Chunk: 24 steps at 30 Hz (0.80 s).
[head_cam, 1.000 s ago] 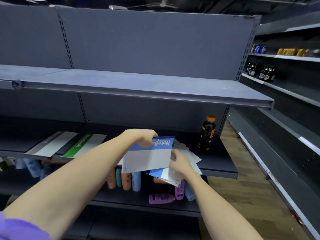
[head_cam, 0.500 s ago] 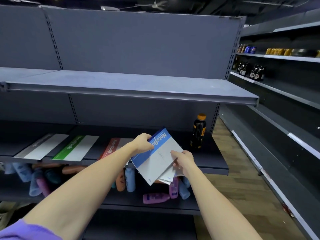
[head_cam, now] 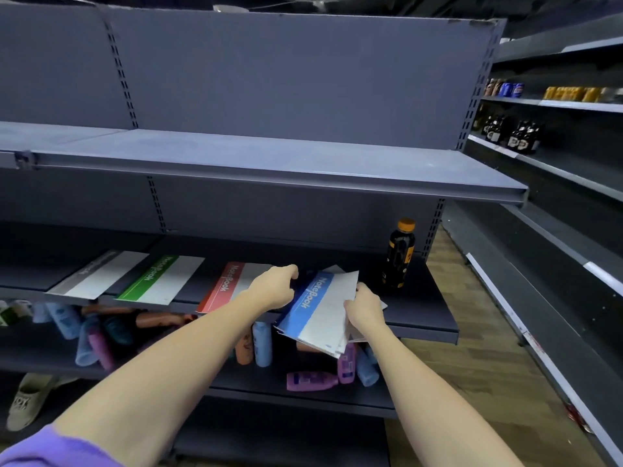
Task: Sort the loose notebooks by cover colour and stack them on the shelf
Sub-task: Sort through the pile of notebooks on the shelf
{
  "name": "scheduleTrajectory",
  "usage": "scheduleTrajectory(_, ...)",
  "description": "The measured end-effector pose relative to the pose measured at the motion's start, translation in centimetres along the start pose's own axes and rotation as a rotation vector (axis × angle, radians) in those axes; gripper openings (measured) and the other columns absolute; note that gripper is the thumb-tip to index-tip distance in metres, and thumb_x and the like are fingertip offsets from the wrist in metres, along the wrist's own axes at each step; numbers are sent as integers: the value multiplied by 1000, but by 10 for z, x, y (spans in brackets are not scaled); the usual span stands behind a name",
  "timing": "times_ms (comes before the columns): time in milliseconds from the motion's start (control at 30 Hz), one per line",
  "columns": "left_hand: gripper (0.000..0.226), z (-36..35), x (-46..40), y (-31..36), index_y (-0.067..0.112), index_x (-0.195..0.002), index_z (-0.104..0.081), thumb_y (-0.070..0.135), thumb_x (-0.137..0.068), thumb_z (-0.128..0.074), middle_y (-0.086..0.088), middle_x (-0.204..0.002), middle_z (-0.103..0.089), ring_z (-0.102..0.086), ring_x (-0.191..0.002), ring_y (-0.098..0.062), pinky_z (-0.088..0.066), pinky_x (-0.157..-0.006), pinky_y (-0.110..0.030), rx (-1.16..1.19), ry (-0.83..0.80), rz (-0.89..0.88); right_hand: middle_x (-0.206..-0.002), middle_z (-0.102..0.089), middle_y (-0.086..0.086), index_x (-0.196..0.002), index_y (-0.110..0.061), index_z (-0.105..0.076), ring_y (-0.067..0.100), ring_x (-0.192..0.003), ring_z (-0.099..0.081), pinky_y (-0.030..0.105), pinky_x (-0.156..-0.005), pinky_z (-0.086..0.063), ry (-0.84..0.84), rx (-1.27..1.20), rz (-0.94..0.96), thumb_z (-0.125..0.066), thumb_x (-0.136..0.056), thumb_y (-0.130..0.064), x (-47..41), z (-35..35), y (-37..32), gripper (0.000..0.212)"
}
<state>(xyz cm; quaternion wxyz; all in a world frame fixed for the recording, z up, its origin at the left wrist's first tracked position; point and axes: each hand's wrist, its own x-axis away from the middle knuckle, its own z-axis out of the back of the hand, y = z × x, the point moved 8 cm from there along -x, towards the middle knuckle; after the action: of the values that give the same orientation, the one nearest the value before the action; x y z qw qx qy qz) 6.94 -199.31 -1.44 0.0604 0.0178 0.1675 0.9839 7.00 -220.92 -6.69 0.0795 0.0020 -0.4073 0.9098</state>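
Both hands, left (head_cam: pixel 274 287) and right (head_cam: pixel 363 306), grip one blue notebook (head_cam: pixel 317 311); three notebooks, grey (head_cam: pixel 97 274), green (head_cam: pixel 161 279), red (head_cam: pixel 232 284), lie left of the fingers on the shelf (head_cam: pixel 421 308).

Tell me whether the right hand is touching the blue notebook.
Touching. The head view shows the right hand pinching the right edge of the blue notebook, fingers curled over its cover with no gap.

Both bare forearms stretched forward side by side; left hand (head_cam: pixel 274 287) curled knuckles-up, fingers bent over the top edge of the blue notebook (head_cam: pixel 317 311); right hand (head_cam: pixel 364 306) pinching its right edge, thumb on top.
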Motion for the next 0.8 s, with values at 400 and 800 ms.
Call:
scheduleTrajectory(400, 38, -7, 5, -19, 18, -128, -52, 19, -90, -49, -7, -120, -62, -59, -102, -27, -49, -80, -36, -98, -13, -33, -135, -49, 17, -139, -10, -42, 33, -121, -51, 37, -92, -44, 91, 515, 124, -49, -96, -8, -5, -12, -18, 44)
scheduleTrajectory(800, 43, 7, 20, -91, 18, -135, -49, 18, -93, -49, -6, -138, -55, -53, -123, -28, -47, -96, -39, -101, -80, 5, -122, -57, 8, -121, -15, -58, 28, -114, -53, 36, -91, -44, -135, 453, 349, -54, -93, -22, 22, -95, -96, 30)
